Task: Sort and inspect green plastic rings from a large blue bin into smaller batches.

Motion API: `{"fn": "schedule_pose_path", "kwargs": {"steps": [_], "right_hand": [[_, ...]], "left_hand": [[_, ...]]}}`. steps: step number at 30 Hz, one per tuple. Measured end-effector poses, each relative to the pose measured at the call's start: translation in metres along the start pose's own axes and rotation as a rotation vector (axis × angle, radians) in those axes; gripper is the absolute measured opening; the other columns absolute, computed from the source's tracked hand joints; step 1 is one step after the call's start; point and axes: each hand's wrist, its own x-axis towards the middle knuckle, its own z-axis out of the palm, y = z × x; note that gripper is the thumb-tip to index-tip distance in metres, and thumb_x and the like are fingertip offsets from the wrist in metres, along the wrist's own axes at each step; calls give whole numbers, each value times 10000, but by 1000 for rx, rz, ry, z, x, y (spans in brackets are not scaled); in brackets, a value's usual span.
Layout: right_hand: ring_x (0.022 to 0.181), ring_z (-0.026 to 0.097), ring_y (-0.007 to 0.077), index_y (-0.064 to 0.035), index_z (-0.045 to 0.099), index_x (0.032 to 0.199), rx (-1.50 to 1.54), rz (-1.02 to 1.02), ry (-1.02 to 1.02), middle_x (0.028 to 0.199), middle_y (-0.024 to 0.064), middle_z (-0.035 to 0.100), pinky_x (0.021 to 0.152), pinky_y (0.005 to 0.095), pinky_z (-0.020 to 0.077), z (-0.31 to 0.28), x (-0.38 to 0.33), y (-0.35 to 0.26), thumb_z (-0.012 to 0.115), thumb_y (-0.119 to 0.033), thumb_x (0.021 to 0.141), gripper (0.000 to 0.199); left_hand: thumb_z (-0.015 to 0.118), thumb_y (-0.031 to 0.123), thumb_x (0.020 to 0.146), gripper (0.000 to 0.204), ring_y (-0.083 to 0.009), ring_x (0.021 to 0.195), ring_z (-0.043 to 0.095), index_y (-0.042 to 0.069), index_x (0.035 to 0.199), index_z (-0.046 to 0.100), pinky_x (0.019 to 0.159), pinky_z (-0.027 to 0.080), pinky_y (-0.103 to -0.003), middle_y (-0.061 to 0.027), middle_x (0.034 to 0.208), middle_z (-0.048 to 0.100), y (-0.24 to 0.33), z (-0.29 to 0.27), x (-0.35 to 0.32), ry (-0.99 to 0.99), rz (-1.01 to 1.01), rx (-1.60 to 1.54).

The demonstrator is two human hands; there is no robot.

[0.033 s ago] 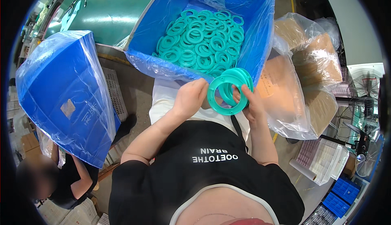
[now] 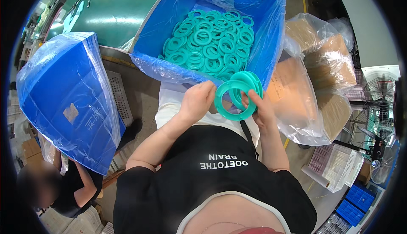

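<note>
**A:** Going left to right, what's in the shot?

**B:** Far left there's a tilted blue bin (image 2: 68, 102) wrapped in shiny, crinkly clear plastic, boxy with rounded corners. Bottom left corner, another person (image 2: 63, 187) in a dark top, crouched low. Just right of the bin is a grey slatted crate (image 2: 119, 96) on the floor. Upper left of the frame is a smooth green tabletop (image 2: 114, 9).

**A:** And the middle?

**B:** Top centre is a big blue tub (image 2: 169, 26), also lined with glossy film, and it's piled with teal rings (image 2: 210, 41), flat plastic ones, matte, all loose and overlapping. Below it, mid-frame, the left hand (image 2: 196, 102) has its fingers curled closed on the left edge of a stack of the same rings (image 2: 237, 96), thumb on the front rim. The right hand (image 2: 259, 107) is clamped on the stack's right side, with a finger poking over the front ring. The stack is held on edge just under the tub's near wall, in front of the black apron (image 2: 212, 166).

**A:** Right side?

**B:** Brown cardboard boxes (image 2: 322, 68) inside cloudy clear bags, soft and wrinkled. Lower right there's a white mesh tray (image 2: 339, 166), and blue crates (image 2: 356, 202) at the bottom right edge.
</note>
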Motion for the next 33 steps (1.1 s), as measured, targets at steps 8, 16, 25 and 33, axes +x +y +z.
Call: {"fn": "schedule_pose_path", "kwargs": {"steps": [8, 16, 25, 33], "right_hand": [[650, 523, 76, -17, 599, 916, -177, -115, 278, 761, 17, 584, 570, 226, 407, 1, -5, 16, 708, -186, 811, 227], [699, 553, 83, -10, 613, 914, -275, -181, 318, 794, 20, 609, 629, 234, 438, 10, -8, 19, 717, -160, 799, 216], [767, 576, 123, -32, 574, 988, 188, -345, 430, 771, 16, 581, 765, 277, 476, -21, -8, -17, 633, -243, 869, 249], [574, 408, 78, -54, 558, 978, 187, -566, 243, 625, -40, 444, 560, 228, 356, -54, -3, -11, 519, -409, 922, 361]], "left_hand": [[555, 112, 885, 112, -211, 568, 520, 20, 947, 571, 534, 406, -312, -95, 633, 516, 25, -11, -3, 27, -25, -239], [583, 51, 843, 96, -259, 625, 585, 22, 929, 551, 562, 445, -337, -119, 675, 548, 12, 1, -3, 135, 270, 242], [416, 157, 980, 174, -76, 521, 390, 26, 948, 525, 481, 325, -223, 23, 640, 437, -2, -3, 1, -257, -518, -949], [365, 263, 1002, 272, -66, 587, 328, 56, 908, 514, 504, 265, -197, 14, 706, 407, -9, 12, -1, -388, -651, -1365]]}}
